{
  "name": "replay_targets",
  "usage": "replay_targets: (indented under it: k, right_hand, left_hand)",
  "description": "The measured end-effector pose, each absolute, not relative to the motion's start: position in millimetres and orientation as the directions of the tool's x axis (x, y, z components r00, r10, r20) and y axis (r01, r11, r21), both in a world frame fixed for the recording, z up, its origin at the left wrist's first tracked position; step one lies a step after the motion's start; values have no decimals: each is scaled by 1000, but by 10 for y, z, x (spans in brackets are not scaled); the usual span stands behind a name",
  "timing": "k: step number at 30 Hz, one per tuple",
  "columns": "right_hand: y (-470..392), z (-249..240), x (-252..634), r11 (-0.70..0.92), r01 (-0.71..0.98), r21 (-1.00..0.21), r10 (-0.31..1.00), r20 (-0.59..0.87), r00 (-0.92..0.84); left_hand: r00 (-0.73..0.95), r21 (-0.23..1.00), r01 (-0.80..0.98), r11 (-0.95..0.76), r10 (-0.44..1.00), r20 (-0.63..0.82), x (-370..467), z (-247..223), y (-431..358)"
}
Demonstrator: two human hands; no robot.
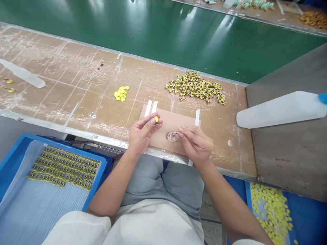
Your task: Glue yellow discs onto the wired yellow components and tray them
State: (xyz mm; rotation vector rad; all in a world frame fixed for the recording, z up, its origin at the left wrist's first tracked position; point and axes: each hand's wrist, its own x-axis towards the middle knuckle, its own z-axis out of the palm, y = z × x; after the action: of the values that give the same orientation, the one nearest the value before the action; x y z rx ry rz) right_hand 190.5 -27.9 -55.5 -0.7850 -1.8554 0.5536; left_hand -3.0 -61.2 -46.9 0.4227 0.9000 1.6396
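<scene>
Pinched between the thumb and fingers of my left hand [141,132] is a small round yellow disc [156,119]. My right hand [198,143] is closed on a thin stick-like tool [177,132], mostly hidden by the fingers. Its tip is over or in a small clear round dish [171,137]; I cannot tell whether it touches. The dish stands on a cardboard sheet [176,119] held with white tape strips. Farther back lie a small group of yellow discs [121,94] and a heap of tiny yellow-and-dark figures [195,86].
A blue tray [102,166] with rows of yellow-and-dark pieces stands at lower left. Many yellow discs [272,207] lie in a bin at lower right. A white bottle [281,109] leans in from the right by a grey panel [288,153]. Beyond the bench runs a green belt [153,37].
</scene>
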Motion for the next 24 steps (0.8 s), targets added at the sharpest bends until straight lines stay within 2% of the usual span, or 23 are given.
replay_targets:
  k: [12, 24]
  right_hand:
    - [-289, -552, 1918, 633, 283, -721, 774, 588, -234]
    - [-289, -554, 1954, 688, 350, -635, 724, 630, -280]
  left_hand:
    - [-283, 753, -658, -27, 935, -214, -25, -475, -621]
    - [-265, 749, -662, -33, 945, -192, -38, -477, -622]
